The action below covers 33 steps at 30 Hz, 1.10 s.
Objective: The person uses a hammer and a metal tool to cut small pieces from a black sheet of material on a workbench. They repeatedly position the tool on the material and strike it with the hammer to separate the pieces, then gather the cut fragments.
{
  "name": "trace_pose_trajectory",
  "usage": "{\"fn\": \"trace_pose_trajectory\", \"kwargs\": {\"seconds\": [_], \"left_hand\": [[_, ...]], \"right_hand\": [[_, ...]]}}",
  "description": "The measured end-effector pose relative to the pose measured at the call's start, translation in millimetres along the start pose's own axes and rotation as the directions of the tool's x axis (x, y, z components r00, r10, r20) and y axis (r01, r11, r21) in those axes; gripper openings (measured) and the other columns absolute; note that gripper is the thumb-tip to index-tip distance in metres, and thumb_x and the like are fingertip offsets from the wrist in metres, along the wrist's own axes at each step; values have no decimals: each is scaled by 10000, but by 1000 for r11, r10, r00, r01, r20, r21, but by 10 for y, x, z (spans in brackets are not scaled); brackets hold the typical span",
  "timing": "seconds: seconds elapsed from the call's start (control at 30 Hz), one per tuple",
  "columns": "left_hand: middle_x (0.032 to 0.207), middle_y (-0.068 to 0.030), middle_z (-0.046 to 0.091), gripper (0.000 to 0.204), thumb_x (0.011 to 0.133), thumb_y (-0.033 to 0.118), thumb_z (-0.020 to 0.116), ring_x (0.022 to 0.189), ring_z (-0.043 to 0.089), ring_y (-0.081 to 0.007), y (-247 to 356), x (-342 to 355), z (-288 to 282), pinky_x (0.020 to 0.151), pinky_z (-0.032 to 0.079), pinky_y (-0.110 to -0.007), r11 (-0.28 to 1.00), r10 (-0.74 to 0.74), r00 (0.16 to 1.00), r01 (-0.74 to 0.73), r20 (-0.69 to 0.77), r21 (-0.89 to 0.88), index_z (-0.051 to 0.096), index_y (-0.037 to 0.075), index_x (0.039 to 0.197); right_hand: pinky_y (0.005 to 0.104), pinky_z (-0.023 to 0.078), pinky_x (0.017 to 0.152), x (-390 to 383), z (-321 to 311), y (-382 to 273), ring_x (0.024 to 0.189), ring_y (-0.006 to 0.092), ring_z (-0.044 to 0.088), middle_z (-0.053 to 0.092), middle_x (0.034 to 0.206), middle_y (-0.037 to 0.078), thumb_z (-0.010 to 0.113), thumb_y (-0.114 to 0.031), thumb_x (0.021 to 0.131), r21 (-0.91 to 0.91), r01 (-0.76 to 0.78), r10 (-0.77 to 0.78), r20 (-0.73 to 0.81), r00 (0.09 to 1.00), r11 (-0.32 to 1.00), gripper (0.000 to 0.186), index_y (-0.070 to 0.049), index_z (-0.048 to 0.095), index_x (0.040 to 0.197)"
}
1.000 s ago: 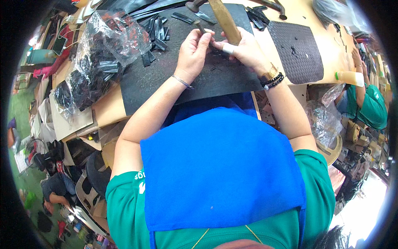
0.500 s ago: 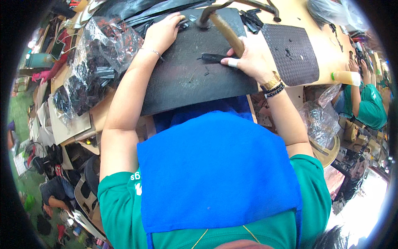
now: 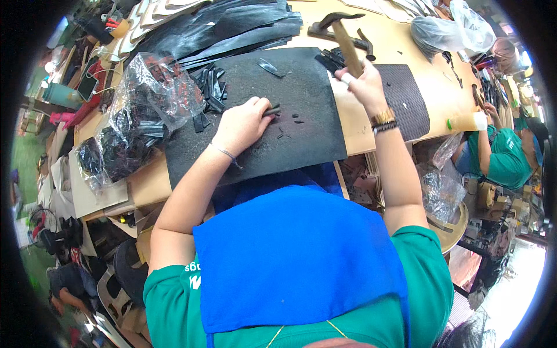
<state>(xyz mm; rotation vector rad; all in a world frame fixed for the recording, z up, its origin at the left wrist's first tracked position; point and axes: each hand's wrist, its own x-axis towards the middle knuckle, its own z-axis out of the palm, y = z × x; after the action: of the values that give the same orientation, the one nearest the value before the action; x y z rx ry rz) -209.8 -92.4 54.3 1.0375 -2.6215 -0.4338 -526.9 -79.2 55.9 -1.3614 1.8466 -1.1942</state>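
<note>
On the dark mat (image 3: pixel 255 145) in mid-worktop, the left hand (image 3: pixel 243 123) pins a small black strip (image 3: pixel 272 110) while the right hand (image 3: pixel 365 81) grips a raised hammer (image 3: pixel 346 40), with many strips waiting in the left-side bag (image 3: pixel 136 110).

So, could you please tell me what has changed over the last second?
The left hand left the right, reached up to the strip pile, and now pins a small black strip on the dark mat. The right hand took up the hammer by its wooden handle. The plastic bag stayed put.
</note>
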Motion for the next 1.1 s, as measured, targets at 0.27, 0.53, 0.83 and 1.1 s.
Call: {"fn": "trace_pose_trajectory", "kwargs": {"seconds": [0.27, 0.53, 0.83, 1.1], "left_hand": [[921, -103, 662, 250, 850, 291, 686, 871, 662, -302, 341, -78, 151, 729, 527, -385, 955, 90, 994, -71, 56, -288, 621, 93, 988], [893, -117, 665, 359, 814, 406, 707, 869, 650, -335, -207, 101, 54, 745, 523, -404, 984, -112, 989, 98, -91, -148, 664, 110, 1011], [994, -46, 667, 222, 982, 176, 543, 889, 619, -102, -464, 135, 63, 829, 477, -233, 718, -262, 928, 3, -266, -696, 644, 35, 1121], [1080, -56, 676, 195, 919, 108, 653, 955, 651, -113, -327, 70, 121, 859, 517, -246, 592, -329, 904, -28, -273, -806, 646, 13, 1088]], "right_hand": [[256, 457, 491, -14, -244, 48, 510, 100, 556, 648, 750, 35, 701, -276, 852, -50, -152, 143, -152, 978, 987, 332, 13, 605, 984], [202, 383, 436, -873, -112, -191, 496, 44, 494, 629, 804, 1, 635, -321, 930, 85, -205, 192, 136, 972, 975, 306, -37, 582, 1028], [267, 427, 594, -1263, -2, -148, 663, 111, 501, 584, 748, 56, 670, -294, 915, -168, -79, 122, 259, 958, 983, 318, -3, 557, 979], [237, 389, 425, -1258, 26, -163, 482, 66, 468, 527, 684, 29, 636, -310, 937, -63, -166, 177, 268, 947, 984, 317, -21, 509, 968]]}}
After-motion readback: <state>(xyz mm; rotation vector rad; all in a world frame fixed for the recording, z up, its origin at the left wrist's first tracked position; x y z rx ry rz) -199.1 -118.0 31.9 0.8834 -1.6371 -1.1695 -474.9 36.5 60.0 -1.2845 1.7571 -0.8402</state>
